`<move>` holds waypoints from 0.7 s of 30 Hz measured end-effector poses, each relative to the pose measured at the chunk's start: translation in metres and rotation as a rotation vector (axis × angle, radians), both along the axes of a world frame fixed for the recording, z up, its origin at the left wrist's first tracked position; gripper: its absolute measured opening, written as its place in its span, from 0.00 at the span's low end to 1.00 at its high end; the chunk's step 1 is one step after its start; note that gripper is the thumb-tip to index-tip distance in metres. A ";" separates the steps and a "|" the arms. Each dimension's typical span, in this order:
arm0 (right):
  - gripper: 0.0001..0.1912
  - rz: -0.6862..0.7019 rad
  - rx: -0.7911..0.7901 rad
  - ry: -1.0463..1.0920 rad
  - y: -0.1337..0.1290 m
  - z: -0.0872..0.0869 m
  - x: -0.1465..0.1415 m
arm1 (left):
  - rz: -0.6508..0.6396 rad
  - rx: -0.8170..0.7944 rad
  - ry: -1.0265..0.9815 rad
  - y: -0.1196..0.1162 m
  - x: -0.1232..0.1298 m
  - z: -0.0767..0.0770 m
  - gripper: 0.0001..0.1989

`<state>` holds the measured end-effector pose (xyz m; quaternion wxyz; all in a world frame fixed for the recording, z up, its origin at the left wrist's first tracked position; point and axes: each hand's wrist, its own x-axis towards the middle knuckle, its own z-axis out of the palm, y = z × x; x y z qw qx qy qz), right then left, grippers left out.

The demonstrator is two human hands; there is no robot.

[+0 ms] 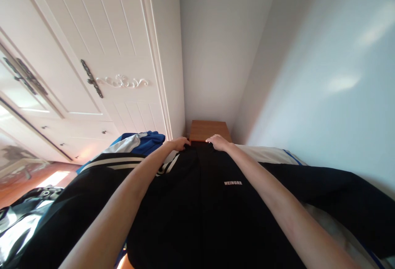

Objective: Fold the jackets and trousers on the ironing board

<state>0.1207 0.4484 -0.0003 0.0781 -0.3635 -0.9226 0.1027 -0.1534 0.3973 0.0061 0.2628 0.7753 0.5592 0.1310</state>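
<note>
A black jacket [200, 203] with cream stripes on one sleeve and small white lettering on its chest lies spread out, its sleeves stretched to both sides. At the left side of its collar, my left hand [181, 143] pinches the black fabric. My right hand [218, 142] is closed on the opposite side of the collar. Both arms reach forward over the jacket, and its lower edge runs toward the bottom of the view.
Blue and grey clothing [149, 142] lies beside the left sleeve. Beyond the collar stands a wooden surface [210, 129]. A white wardrobe [123, 47] rises at left, a pale wall [324, 75] at right. Light bedding [262, 153] shows under the right sleeve.
</note>
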 end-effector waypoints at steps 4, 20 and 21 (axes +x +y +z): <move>0.19 -0.082 -0.107 0.054 0.011 -0.011 0.005 | 0.145 -0.069 -0.126 0.000 -0.007 -0.006 0.04; 0.14 -0.499 -0.834 0.351 -0.002 0.004 0.087 | 0.525 -0.561 -0.508 -0.044 -0.009 -0.002 0.14; 0.13 -0.537 -0.891 0.372 -0.006 0.004 0.087 | 0.523 -0.543 -0.502 -0.047 -0.006 -0.001 0.11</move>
